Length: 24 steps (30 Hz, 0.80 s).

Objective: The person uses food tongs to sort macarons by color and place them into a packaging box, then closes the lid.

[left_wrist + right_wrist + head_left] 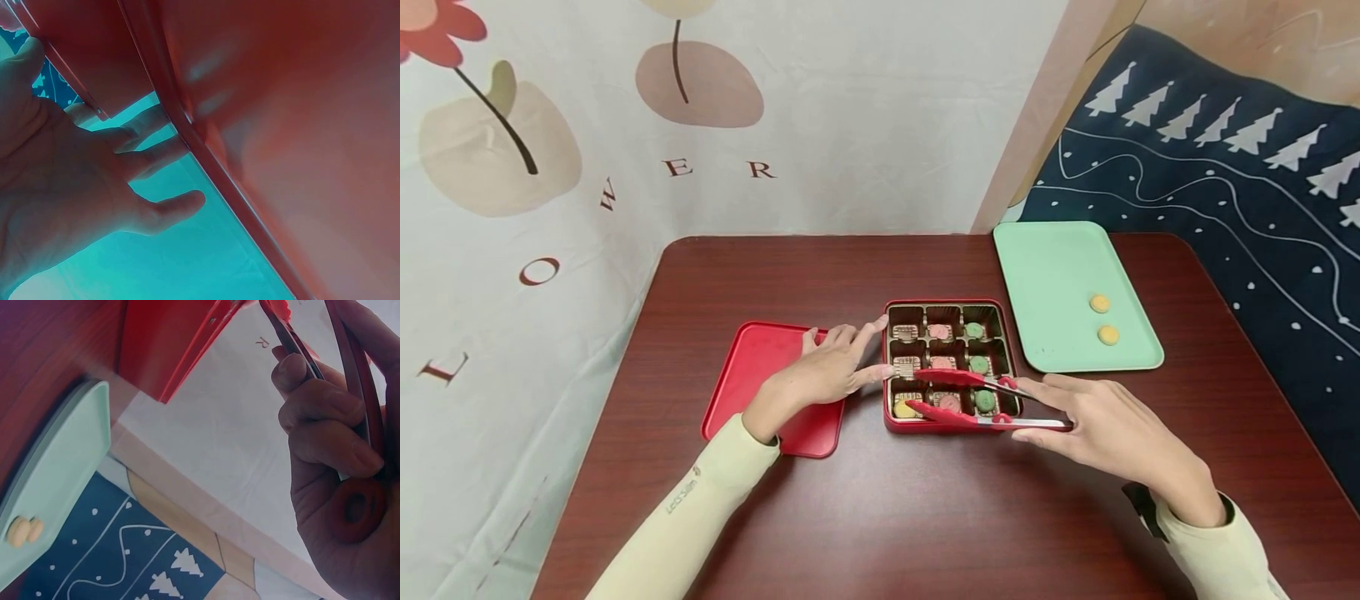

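A red box (951, 427) with a dark, gold-edged divided insert sits mid-table. Pink macarons (939, 332) line its middle column, green macarons (974, 331) its right one. One yellow macaron (903, 409) lies in the front left compartment. My left hand (835, 367), fingers spread and fairly straight, touches the box's left side with thumb and a fingertip. My right hand (1105, 425) grips metal tongs (1036, 423) with red tips, fingers wrapped round the arms in the right wrist view. The tongs reach across the box from the right, tips apart, the nearer tip right at the yellow macaron.
A red lid (752, 367) lies left of the box, partly under my left forearm and hand. To the back right, a mint-green tray (1052, 283) carries two yellow macarons (1108, 335). A printed cloth (865, 125) hangs behind the table's back edge.
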Motion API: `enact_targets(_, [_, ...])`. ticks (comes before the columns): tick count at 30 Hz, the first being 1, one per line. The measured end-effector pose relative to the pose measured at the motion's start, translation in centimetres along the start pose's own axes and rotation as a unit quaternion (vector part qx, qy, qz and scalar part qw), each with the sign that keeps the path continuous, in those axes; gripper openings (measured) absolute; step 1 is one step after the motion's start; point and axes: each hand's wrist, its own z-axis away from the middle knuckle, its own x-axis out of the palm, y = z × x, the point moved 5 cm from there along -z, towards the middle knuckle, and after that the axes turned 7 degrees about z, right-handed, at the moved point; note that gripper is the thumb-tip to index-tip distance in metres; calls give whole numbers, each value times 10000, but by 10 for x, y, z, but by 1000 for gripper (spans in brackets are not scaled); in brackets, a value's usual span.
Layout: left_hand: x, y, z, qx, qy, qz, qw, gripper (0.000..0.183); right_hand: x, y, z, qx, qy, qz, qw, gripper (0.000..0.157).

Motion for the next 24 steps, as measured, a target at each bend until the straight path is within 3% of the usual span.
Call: enact_targets(24, [0, 1, 1, 4, -39, 47, 10000, 87, -2, 11, 7, 185, 204, 190, 9994, 76])
